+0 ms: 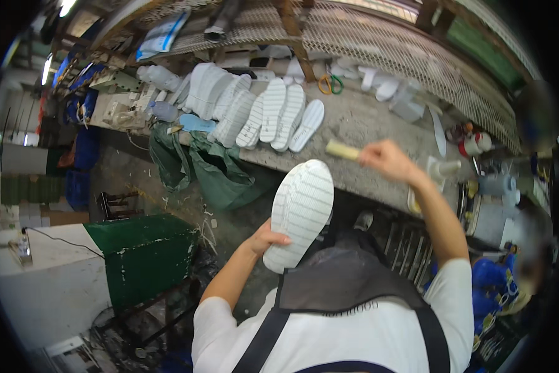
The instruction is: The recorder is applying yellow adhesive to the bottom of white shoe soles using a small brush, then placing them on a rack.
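My left hand (268,239) is closed round the lower side of a small stack of white striped insoles (305,202), thumb on the top face, held in front of my apron. My right hand (388,160) grips a short, pale yellow brush (341,150) over the front part of the workbench. The brush points left and stays apart from the insoles. Beyond my hands, several similar white insoles (273,110) lie in overlapping rows on the bench. A blue insole (197,123) rests at the bench's front edge on the left.
Green cloth (220,171) hangs off the bench (369,118). Scissors (330,84) lie at the back, under a mesh shelf (379,37). On the right stand a clear plastic box (407,104), a white pot (442,169) and a blue-grey bottle (498,188). A green-and-white cabinet (146,255) stands left.
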